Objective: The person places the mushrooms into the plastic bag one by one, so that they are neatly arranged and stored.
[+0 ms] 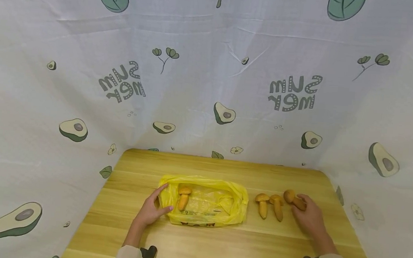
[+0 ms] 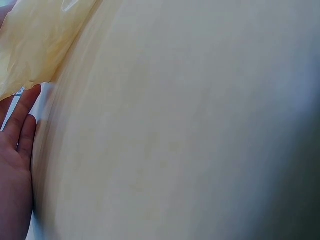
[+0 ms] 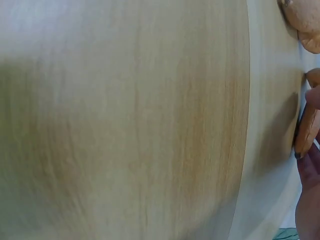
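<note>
A yellow plastic bag (image 1: 237, 216) lies on the table with its mouth spread wide, and one orange-brown mushroom (image 1: 184, 198) rests inside at its left. My left hand (image 1: 150, 209) is at the bag's left end, fingers and thumb spread along its edge. In the left wrist view, straight fingers (image 2: 26, 125) reach under the bag's edge (image 2: 40, 40). On the right, my right hand (image 1: 309, 216) holds another mushroom (image 1: 290, 196) by its stem, cap toward the left. Beside it lie two more mushrooms, one nearer the bag (image 1: 262, 206) and one nearer my hand (image 1: 276, 207).
The wooden table (image 1: 218, 251) has a rounded back edge. A pale curtain (image 1: 194, 103) printed with avocados and leaves hangs behind it and at both sides. Black wrist mounts (image 1: 149, 253) sit near both sleeves.
</note>
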